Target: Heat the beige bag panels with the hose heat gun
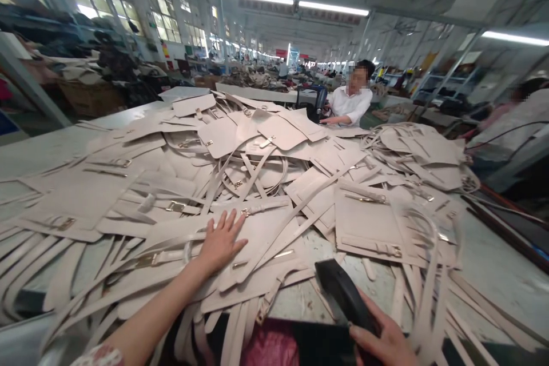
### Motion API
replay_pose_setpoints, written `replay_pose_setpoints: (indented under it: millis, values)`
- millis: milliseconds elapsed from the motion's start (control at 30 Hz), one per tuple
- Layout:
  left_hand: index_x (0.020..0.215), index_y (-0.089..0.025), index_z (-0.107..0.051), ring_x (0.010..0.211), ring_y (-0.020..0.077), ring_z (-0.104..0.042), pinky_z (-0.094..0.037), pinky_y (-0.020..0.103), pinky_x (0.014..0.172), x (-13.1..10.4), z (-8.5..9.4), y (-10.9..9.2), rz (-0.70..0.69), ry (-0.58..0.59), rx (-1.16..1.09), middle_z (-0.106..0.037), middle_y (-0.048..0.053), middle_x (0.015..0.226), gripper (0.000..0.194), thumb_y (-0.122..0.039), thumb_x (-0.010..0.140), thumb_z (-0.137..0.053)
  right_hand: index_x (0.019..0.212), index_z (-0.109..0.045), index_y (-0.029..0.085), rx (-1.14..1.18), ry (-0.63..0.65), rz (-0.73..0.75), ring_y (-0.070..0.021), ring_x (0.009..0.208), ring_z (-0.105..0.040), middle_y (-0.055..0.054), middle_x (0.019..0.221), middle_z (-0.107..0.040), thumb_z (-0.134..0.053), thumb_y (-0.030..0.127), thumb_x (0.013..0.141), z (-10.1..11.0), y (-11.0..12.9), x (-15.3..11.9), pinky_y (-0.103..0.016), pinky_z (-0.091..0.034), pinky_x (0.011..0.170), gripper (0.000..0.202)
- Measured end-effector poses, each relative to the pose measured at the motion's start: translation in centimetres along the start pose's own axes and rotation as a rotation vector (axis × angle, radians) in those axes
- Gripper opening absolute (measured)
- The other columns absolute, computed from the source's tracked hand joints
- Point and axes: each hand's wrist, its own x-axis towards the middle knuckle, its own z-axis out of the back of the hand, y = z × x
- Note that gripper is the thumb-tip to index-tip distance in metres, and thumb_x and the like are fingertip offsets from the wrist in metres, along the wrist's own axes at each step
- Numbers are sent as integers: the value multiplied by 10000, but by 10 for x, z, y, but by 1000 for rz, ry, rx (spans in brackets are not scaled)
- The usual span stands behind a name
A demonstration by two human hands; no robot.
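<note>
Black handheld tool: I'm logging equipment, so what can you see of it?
The black handheld tool is elongated and slightly curved, apparently plastic, with a broad, blunt far end. The right hand grips its near part, partly hiding it. It points forward and left, near beige, leather-like pieces; its exact type is unclear.

From the worker's spot, the heaped beige panels (244,137) block any low reach between 11 and 1 o'clock. Loose straps (428,280) cross the way at 2, with open tabletop (491,246) beyond them. I see more room at 10, far out, and a small gap at 1, just beyond the black handheld tool (349,291).
</note>
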Motion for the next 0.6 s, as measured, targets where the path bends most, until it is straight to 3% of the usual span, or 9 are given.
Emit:
replay_pose_setpoints:
  millis: [100, 233, 300, 400, 500, 600]
  values:
    - [1372, -301, -207, 1327, 320, -92, -99, 546, 1010, -3, 0, 1, -17, 6, -5, -170, 58, 1459, 630, -473, 805, -420, 1356, -263, 129, 112, 284, -93, -111, 322, -501, 25, 408, -589, -624, 369, 644, -1, 7, 15, -152, -351, 319, 833]
    - [1377, -285, -194, 1329, 311, -88, -102, 518, 1021, -1, 1, 1, -29, 7, -15, -155, 65, 1462, 643, -471, 806, -424, 1358, -261, 176, 20, 387, -137, -119, 312, -508, 42, 400, -582, -584, 254, 649, -22, 21, 37, -151, -388, 298, 783]
    - [1379, -280, -189, 1330, 308, -85, -103, 511, 1024, -2, 2, 1, -40, 16, -23, -148, 66, 1463, 652, -467, 803, -431, 1334, -313, 204, -27, 359, -118, -125, 317, -505, 61, 406, -570, -580, 234, 642, -37, 31, 49, -173, -413, 291, 742]
    - [1381, -254, -192, 1330, 309, -82, -108, 513, 1024, -10, 5, 4, -59, 38, -34, -146, 72, 1462, 667, -461, 797, -439, 1327, -310, 186, -32, 202, -26, -130, 328, -505, 75, 421, -557, -605, 267, 657, -50, 45, 63, -185, -413, 291, 737]
    - [1385, -216, -184, 1332, 302, -79, -112, 502, 1030, -29, 8, 11, -88, 46, -40, -137, 76, 1462, 696, -446, 786, -454, 1350, -242, 182, -55, 23, 77, -137, 327, -509, 69, 414, -565, -602, 333, 704, -46, 52, 62, -200, -408, 315, 755]
    - [1388, -210, -176, 1334, 285, -81, -110, 475, 1042, -50, 8, 21, -123, 49, -49, -137, 60, 1461, 714, -456, 779, -456, 1359, -212, 195, -115, -17, 86, -150, 326, -512, 59, 403, -574, -605, 368, 709, -36, 52, 52, -212, -402, 323, 779]
